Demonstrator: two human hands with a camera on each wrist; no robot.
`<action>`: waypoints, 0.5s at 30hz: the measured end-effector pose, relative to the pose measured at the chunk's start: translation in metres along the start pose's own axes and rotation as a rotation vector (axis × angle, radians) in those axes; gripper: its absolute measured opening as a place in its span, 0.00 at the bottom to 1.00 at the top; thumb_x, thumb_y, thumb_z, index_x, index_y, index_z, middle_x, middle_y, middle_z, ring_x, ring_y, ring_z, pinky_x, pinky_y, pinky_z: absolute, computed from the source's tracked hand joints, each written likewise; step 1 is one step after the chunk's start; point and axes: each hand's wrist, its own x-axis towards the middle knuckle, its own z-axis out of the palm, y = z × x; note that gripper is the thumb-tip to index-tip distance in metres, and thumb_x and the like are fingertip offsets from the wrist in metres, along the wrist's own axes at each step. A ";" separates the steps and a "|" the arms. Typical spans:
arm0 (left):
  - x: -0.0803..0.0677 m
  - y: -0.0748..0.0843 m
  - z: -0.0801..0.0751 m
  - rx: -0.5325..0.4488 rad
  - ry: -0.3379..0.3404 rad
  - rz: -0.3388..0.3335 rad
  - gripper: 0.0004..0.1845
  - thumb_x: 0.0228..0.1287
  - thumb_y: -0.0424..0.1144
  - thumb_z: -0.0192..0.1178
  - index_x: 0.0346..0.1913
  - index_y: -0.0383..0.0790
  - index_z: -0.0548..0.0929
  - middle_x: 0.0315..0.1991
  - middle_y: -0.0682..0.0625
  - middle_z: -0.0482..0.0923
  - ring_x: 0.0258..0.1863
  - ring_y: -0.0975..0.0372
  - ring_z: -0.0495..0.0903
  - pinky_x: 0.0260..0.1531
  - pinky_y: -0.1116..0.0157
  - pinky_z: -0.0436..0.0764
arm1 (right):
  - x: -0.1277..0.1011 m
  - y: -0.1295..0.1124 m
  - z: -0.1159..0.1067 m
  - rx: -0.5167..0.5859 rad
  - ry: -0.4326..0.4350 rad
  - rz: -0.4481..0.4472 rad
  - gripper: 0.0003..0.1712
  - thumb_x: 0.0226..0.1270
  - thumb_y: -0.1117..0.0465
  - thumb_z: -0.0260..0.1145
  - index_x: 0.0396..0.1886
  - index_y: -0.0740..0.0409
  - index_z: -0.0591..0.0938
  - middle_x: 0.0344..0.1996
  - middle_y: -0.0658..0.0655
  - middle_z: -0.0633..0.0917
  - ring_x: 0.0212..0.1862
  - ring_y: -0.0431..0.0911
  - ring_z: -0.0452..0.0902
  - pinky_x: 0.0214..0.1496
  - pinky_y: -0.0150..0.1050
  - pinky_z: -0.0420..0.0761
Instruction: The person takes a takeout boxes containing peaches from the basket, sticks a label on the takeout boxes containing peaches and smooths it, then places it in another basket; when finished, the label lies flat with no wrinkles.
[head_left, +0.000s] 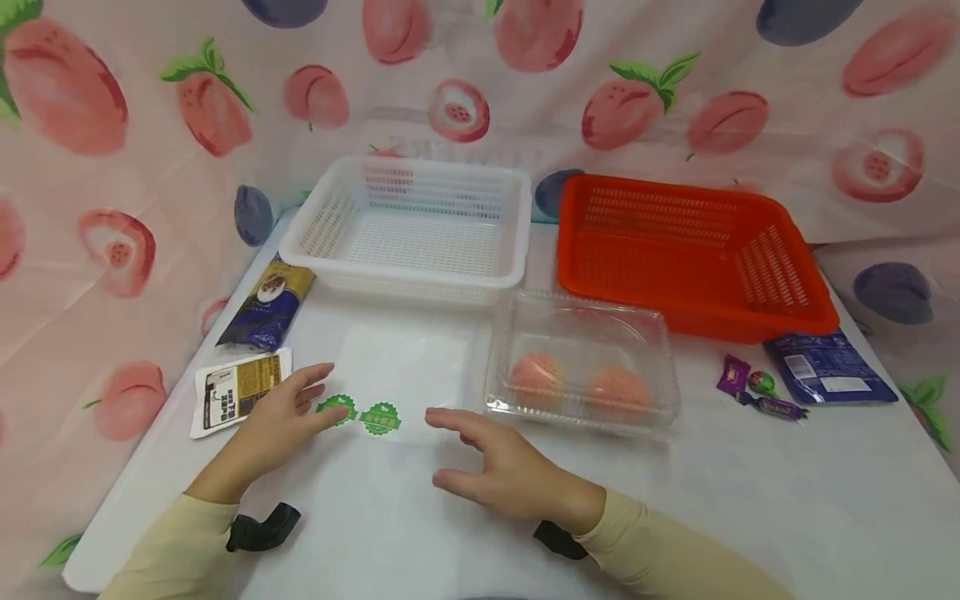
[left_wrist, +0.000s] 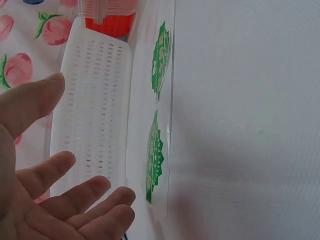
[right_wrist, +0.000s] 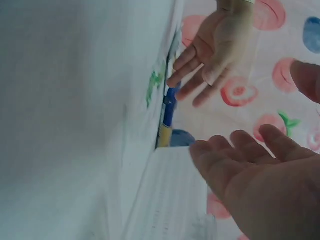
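Between my two hands a thin clear plastic bag or sheet point(head_left: 405, 367) lies flat on the table, with two green scalloped labels point(head_left: 381, 419) along its near edge. My left hand point(head_left: 277, 425) hovers by the left label, fingers spread and holding nothing. My right hand point(head_left: 502, 467) is held above the table to the right of the labels, its fingers extended and apart from the thumb, also with nothing in it. Just beyond the right hand sits a clear plastic clamshell box point(head_left: 581, 333) with two round peach-coloured things point(head_left: 538, 379) inside.
A white basket point(head_left: 412, 279) and a red basket point(head_left: 697, 321) stand at the back. At left lie a blue-and-gold packet point(head_left: 272, 304) and a white-and-gold packet point(head_left: 242, 392). Small wrapped candies point(head_left: 772, 407) and a blue pouch point(head_left: 832, 367) lie at right.
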 end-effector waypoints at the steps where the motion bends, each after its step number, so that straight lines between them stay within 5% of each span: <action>1: 0.000 0.000 0.001 0.010 -0.001 -0.003 0.44 0.65 0.52 0.67 0.75 0.32 0.60 0.72 0.30 0.60 0.69 0.35 0.63 0.64 0.42 0.67 | 0.003 0.002 0.003 -0.009 -0.020 0.021 0.33 0.67 0.62 0.70 0.69 0.61 0.73 0.68 0.56 0.75 0.69 0.47 0.68 0.69 0.45 0.69; 15: -0.005 -0.003 -0.001 0.042 -0.055 -0.050 0.43 0.66 0.53 0.66 0.75 0.32 0.60 0.72 0.28 0.59 0.68 0.35 0.63 0.58 0.40 0.72 | 0.031 0.013 0.017 -0.195 -0.192 0.311 0.39 0.65 0.50 0.70 0.73 0.56 0.69 0.68 0.51 0.74 0.69 0.43 0.66 0.71 0.39 0.64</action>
